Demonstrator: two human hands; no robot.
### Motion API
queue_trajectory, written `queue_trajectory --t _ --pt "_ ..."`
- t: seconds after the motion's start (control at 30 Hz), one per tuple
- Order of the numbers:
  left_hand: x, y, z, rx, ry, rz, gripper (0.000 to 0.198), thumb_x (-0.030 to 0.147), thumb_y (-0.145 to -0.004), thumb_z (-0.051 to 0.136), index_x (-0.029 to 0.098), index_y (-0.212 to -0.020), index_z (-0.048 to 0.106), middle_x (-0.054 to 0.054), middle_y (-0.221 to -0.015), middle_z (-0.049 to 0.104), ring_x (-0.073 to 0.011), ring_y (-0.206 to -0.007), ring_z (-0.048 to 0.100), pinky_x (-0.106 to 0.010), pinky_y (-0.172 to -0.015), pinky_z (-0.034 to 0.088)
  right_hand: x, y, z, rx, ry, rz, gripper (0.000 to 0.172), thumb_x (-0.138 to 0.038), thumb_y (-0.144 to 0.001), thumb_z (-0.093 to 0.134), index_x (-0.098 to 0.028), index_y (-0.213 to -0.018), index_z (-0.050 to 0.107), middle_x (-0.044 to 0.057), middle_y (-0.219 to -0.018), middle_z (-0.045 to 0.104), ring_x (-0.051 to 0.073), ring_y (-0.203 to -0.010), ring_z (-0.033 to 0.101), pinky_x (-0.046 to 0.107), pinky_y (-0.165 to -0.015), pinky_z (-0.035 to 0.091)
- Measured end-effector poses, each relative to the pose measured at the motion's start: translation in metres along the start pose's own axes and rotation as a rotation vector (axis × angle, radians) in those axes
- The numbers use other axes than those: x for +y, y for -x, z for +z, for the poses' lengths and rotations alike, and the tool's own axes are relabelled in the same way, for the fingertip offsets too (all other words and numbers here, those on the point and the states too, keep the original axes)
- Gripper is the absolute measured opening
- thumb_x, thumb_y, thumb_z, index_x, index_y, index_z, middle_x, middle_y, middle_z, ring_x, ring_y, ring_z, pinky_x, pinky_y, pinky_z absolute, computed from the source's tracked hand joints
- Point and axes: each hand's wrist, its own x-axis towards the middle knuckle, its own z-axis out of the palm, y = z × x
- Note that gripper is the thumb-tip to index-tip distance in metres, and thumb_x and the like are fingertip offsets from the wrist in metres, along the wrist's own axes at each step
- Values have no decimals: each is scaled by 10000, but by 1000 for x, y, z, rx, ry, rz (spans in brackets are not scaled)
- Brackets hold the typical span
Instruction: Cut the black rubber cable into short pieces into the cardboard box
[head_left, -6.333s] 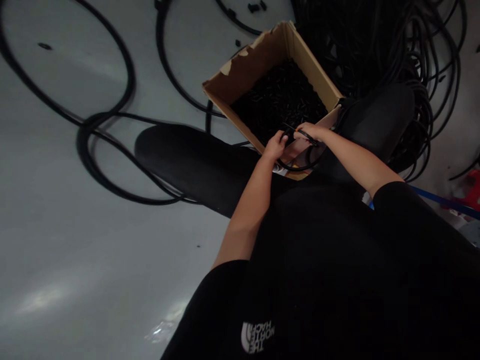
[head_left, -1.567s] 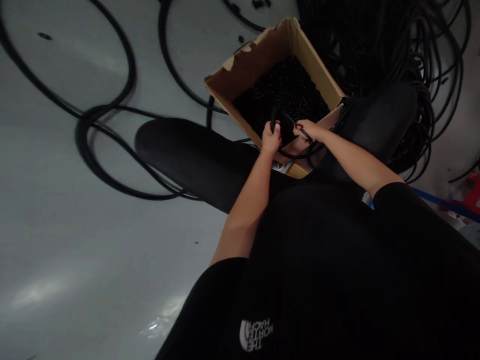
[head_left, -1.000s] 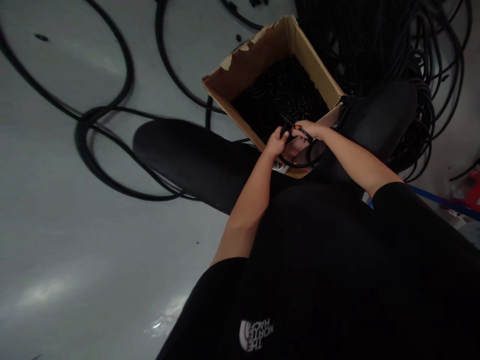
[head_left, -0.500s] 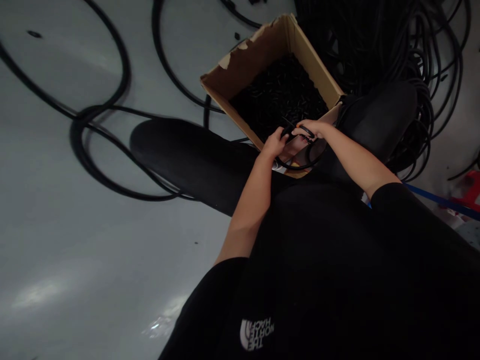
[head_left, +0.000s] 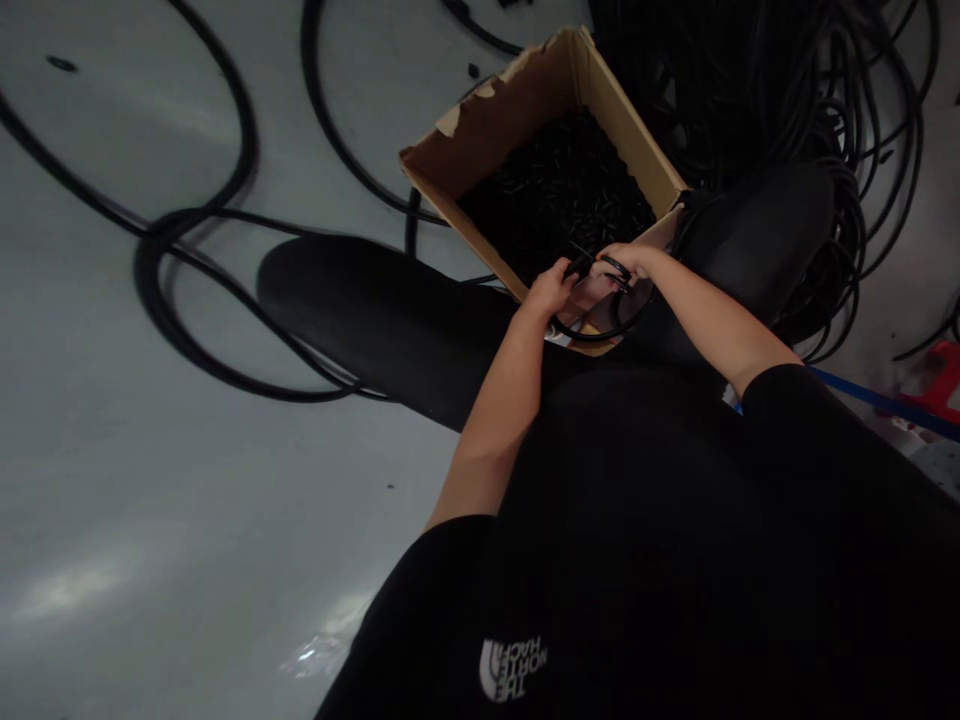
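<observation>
Black tubing (head_left: pixel 596 335) pinched by left hand (head_left: pixel 551 292), orange-marked tool (head_left: pixel 598 258) pinched by right hand (head_left: pixel 636 262), both held close over a cardboard box (head_left: pixel 517 105) of black pieces (head_left: pixel 559 190).

Rough corrugated cardboard for the box (head_left: pixel 517 125), its brown paper facing torn along the rim. Inside the box, matt black pieces (head_left: pixel 559 195), plastic or rubber, too dark to tell which. Right of the box, smooth, faintly glossy black cable (head_left: pixel 787 100). Left of the box, smooth, glossy grey floor (head_left: pixel 187 500). Below the box, matt black cloth (head_left: pixel 637 520) with a pale printed logo (head_left: pixel 514 670).
</observation>
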Motion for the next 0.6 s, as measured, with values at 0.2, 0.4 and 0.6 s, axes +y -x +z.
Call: queue_trajectory --t 0.2,0.4,0.6 --pt "0 -1 0 -26 -49 21 148 112 -1083 784 259 -1077 764 -77 -981 772 -391 -1246 846 -578 -1357 627 -2 0 1 -39 -45 22 219 -246 -1059 910 -188 -929 743 35 -736 689 215 -673 714 278 -644 628" --pt "0 -1 0 -7 10 24 186 85 -1056 799 267 -1042 762 -73 -964 765 -404 -1314 832 -582 -1382 610 -5 4 4 5 -47 18 221 -181 -1052 867 -210 -951 674 -41 -678 541 139 -554 533 223 -532 468" --pt "-7 -5 1 17 37 -4 209 101 -1059 837 278 -1023 731 -67 -945 757 -412 -1346 850 -576 -1345 623 -4 0 8 54 -11 -30 226 -180 -1047 866 -217 -937 672 -63 -610 498 134 -518 484 215 -496 434"
